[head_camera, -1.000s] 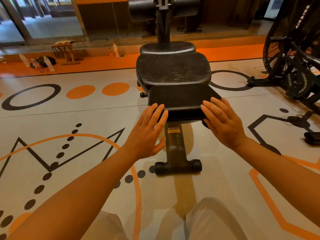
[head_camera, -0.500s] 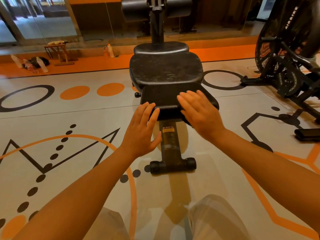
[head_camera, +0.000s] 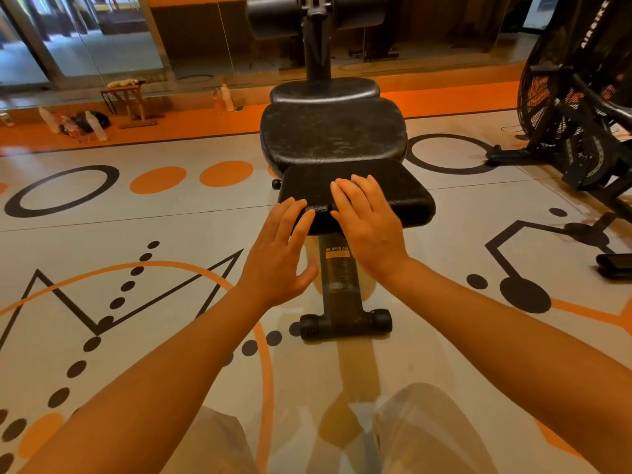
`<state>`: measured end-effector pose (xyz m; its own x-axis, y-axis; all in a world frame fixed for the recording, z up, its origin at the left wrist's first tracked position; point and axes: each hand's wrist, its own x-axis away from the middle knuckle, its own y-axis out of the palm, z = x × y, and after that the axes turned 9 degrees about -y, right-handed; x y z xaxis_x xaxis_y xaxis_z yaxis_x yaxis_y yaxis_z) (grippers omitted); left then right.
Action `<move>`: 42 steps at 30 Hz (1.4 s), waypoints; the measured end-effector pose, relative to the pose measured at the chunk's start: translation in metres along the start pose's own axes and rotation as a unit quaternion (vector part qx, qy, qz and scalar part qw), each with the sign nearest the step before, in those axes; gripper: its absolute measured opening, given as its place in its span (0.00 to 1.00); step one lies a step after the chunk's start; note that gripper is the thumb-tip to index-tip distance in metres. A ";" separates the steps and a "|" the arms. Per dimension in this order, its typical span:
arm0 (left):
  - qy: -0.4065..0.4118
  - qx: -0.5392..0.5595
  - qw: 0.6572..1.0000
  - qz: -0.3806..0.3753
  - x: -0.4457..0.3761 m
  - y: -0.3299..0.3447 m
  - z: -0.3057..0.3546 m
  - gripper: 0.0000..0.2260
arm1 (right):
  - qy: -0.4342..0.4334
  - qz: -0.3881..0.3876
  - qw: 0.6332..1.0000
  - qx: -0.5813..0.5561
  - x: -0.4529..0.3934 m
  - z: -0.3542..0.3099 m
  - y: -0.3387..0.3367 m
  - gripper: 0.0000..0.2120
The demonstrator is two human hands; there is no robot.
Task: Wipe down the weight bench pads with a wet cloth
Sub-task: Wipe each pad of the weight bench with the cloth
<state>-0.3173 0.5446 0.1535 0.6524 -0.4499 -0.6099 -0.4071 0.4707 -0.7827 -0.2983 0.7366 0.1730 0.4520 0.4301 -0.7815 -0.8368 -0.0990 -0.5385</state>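
Both hands flat at the near pad [head_camera: 386,196], and no cloth anywhere in view!

Left of the pad's front edge, the left hand [head_camera: 277,258] hovers with fingers straight and spread, tips just reaching the corner, holding nothing. Over the pad itself, the right hand [head_camera: 366,217] lies palm-down, fingers straight and together, also holding nothing. My read: this is a feel of the surface, so the smart play is to fetch a damp cloth, then wipe in overlapping passes from the far pads back to this one. The pad is black, pebbled vinyl with rounded corners, lowest on the weight bench [head_camera: 337,285]; the seat pad [head_camera: 333,131] beyond it looks scuffed and dusty.
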 end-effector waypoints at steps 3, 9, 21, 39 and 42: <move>-0.004 0.001 1.000 -0.001 0.000 -0.001 0.002 0.33 | -0.026 -0.002 0.999 -0.035 0.005 0.021 -0.012 0.20; 0.000 -0.002 1.000 -0.006 0.002 -0.004 0.000 0.33 | 0.034 -0.008 0.999 -0.040 0.046 0.073 -0.039 0.19; 0.011 -0.004 1.000 -0.008 -0.004 -0.006 0.000 0.30 | -0.048 0.020 0.999 -0.008 0.021 0.043 -0.017 0.17; 0.049 0.072 0.982 -0.169 -0.073 -0.105 -0.011 0.19 | -0.124 -0.193 0.967 -0.110 -0.045 0.052 -0.077 0.19; 0.046 0.080 0.980 -0.176 -0.102 -0.154 -0.001 0.19 | -0.124 -0.231 0.954 -0.146 -0.093 0.068 -0.118 0.18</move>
<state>-0.3221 0.5173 0.3366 0.6715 -0.6680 -0.3206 -0.0578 0.3842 -0.9215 -0.2621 0.7691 0.3303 0.6343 0.6834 -0.3615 -0.4280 -0.0789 -0.9003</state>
